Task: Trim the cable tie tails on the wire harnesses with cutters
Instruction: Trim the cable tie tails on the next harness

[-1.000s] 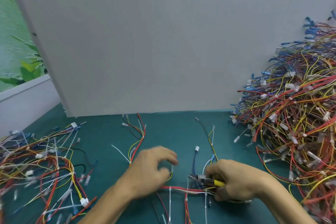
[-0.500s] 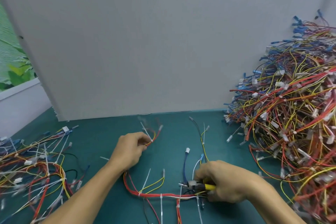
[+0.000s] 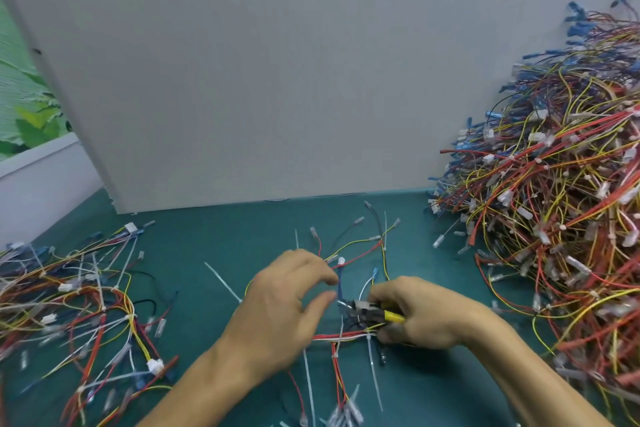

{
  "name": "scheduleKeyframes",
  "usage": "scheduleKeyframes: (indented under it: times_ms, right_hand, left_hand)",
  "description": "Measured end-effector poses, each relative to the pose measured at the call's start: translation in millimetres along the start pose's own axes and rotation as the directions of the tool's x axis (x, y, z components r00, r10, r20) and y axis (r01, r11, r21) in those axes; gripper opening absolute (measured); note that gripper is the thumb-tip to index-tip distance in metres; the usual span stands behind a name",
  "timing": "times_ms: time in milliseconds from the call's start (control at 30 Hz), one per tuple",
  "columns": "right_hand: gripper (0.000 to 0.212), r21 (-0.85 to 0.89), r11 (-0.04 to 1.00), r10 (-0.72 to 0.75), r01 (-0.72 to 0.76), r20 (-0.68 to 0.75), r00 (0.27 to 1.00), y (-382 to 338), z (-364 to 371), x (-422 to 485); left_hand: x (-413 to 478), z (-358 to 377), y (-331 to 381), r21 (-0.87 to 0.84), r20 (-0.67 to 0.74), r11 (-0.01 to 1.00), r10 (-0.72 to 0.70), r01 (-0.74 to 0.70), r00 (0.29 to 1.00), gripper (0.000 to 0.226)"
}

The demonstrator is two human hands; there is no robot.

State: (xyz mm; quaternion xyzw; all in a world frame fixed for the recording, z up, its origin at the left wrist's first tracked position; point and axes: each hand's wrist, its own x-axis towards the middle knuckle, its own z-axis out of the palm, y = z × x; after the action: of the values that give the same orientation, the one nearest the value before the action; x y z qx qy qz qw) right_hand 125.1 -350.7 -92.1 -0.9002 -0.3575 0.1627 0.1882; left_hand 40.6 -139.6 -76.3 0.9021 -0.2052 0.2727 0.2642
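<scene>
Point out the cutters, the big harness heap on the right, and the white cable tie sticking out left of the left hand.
cutters [image 3: 371, 311]: head view, dark joint ahead of the yellow handle.
harness heap [image 3: 554, 184]: head view, middle of the tangle.
white cable tie [image 3: 223, 282]: head view, midway along its strip.

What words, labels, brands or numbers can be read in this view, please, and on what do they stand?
None can be read.
The cutters in the right hand show yellow handles but no legible brand.
The connectors in the harness pile are too small and blurred for any marking.
The grey partition is blank.
</scene>
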Motion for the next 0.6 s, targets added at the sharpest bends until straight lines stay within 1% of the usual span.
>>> scheduleKeyframes:
  times_ms: [33,100,167,233,267,333,433,500,600]
  right_hand:
    - [0.015,0.020,1.000,-0.005,0.005,-0.028,1.000,1,1,0]
    - [0.025,0.032,0.999,-0.001,0.004,-0.078,0.997,1,3,2]
    - [0.029,0.005,1.000,0.000,0.000,-0.107,0.994,0,6,4]
    - [0.029,-0.021,1.000,0.000,-0.002,-0.121,0.993,0,9,6]
    - [0.028,-0.027,1.000,0.000,-0.004,-0.123,0.992,0,9,6]
    - [0.024,-0.018,1.000,0.003,-0.005,-0.122,0.993,-1,9,5]
    - [0.016,0.016,1.000,-0.007,0.008,-0.111,0.994,-1,8,4]
    - [0.016,0.040,0.999,-0.006,0.010,-0.091,0.996,-1,6,3]
    - [0.017,0.091,0.996,0.014,-0.008,-0.063,0.998,-2,4,3]
  left_hand:
    - [-4,1,4,-0.028,0.010,1.000,0.001,-0.001,1.000,0.008]
    - [-8,3,7,-0.057,0.031,0.998,0.005,-0.003,1.000,0.014]
    - [-12,7,8,-0.044,0.089,0.995,0.089,-0.086,0.992,0.016]
    - [-15,16,7,-0.005,0.181,0.983,0.184,-0.186,0.966,0.018]
    - [-17,22,5,0.010,0.214,0.978,0.203,-0.210,0.955,0.019]
    - [-21,31,-1,0.009,0.243,0.981,0.185,-0.193,0.952,0.014]
    - [-24,40,-10,-0.025,0.235,0.993,0.117,-0.115,0.965,0.006]
    - [-25,45,-12,-0.033,0.221,0.996,0.091,-0.086,0.971,0.007]
    - [-25,51,-11,-0.035,0.196,0.995,0.097,-0.092,0.976,0.015]
